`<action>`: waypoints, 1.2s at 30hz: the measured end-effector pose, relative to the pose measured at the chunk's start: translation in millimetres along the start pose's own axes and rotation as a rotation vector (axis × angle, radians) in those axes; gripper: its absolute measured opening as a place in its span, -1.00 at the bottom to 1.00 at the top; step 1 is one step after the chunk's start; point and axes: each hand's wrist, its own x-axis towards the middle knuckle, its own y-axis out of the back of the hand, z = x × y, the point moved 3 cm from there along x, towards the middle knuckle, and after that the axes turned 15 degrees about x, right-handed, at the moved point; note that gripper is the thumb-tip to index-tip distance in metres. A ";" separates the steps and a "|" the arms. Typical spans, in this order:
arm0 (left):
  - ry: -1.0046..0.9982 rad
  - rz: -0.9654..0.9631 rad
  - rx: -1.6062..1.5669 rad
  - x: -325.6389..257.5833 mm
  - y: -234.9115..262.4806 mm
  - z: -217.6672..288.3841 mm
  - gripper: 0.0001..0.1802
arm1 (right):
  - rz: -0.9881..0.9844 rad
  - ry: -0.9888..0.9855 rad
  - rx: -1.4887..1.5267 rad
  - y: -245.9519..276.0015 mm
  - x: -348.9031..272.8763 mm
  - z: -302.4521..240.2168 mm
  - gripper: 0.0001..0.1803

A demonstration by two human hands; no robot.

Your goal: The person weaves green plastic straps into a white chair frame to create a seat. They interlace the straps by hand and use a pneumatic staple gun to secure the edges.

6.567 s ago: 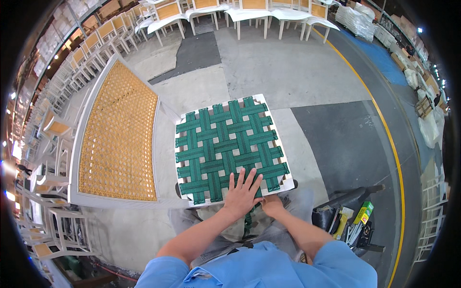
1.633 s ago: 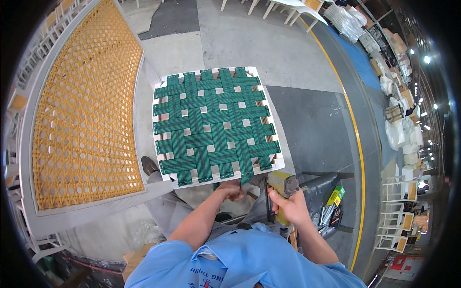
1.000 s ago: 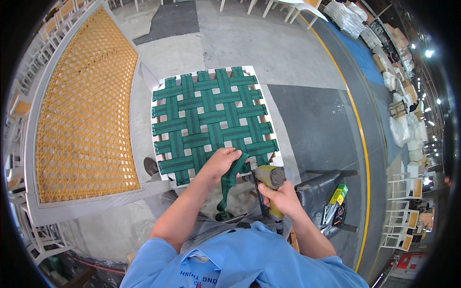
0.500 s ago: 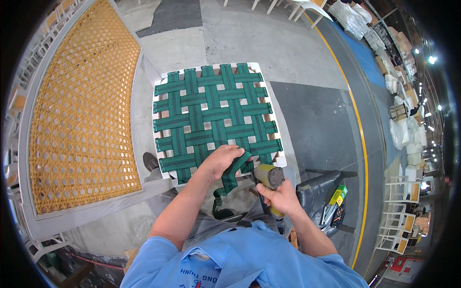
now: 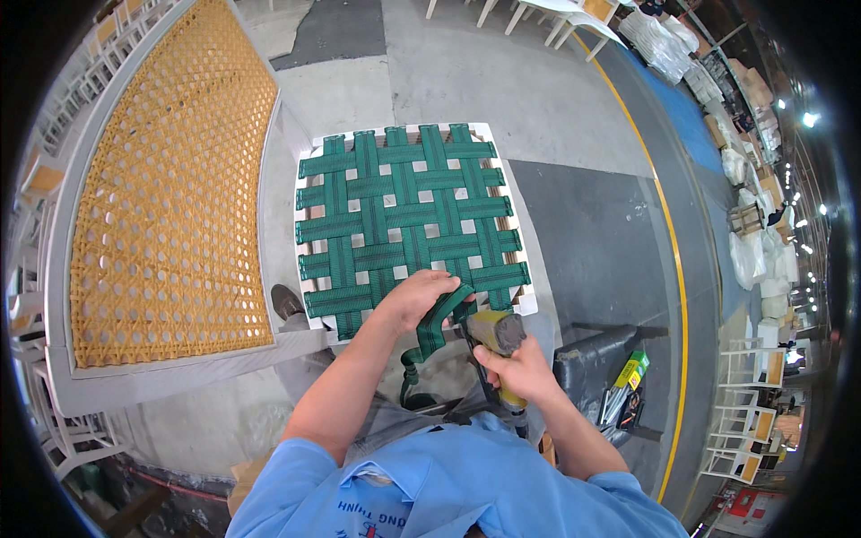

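A chair seat frame [image 5: 528, 302] stands in front of me, crossed by woven green webbing [image 5: 411, 215] with darker stripes. My left hand [image 5: 418, 299] is closed on a loose webbing strap [image 5: 431, 330] at the near edge of the seat. The strap's tail hangs down toward my lap. My right hand [image 5: 524, 369] grips a yellowish pneumatic staple gun [image 5: 496, 332], its nose close to the strap and the near rail. Whether the nose touches the rail is hidden. To the left rises the chair's back, a yellow cane panel [image 5: 179, 197] in a pale frame.
A black padded surface [image 5: 583, 366] lies to the right, with a green-yellow box [image 5: 631, 369] and metal tools beside it. My shoe [image 5: 287, 302] shows between the back and the seat. White chairs [image 5: 574, 20] stand beyond, and wrapped stacks [image 5: 659, 43] line the far right.
The chair appears slightly farther right in view. The staple gun has tilted a little, its nose still near the strap. Both hands keep their hold.
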 end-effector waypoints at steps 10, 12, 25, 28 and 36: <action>-0.032 0.259 -0.023 -44.2 -63.3 -36.2 -0.71 | 0.506 0.286 0.236 195.6 -88.8 42.9 -0.52; 0.063 0.230 -0.038 -48.8 -63.4 -65.8 -0.70 | 0.663 0.141 0.314 246.1 -90.9 74.5 -0.52; 0.122 0.420 -0.590 -17.6 -89.2 -101.2 -0.46 | 0.712 -0.095 0.756 369.0 -55.7 254.2 -0.56; 0.079 0.428 -0.618 -7.7 -88.4 -107.7 -0.51 | 0.863 -0.111 0.733 379.9 -79.5 266.2 -0.61; 0.076 0.605 -0.660 -4.9 -97.7 -109.0 -0.73 | 1.024 -0.508 -0.385 353.7 -174.1 315.0 -0.11</action>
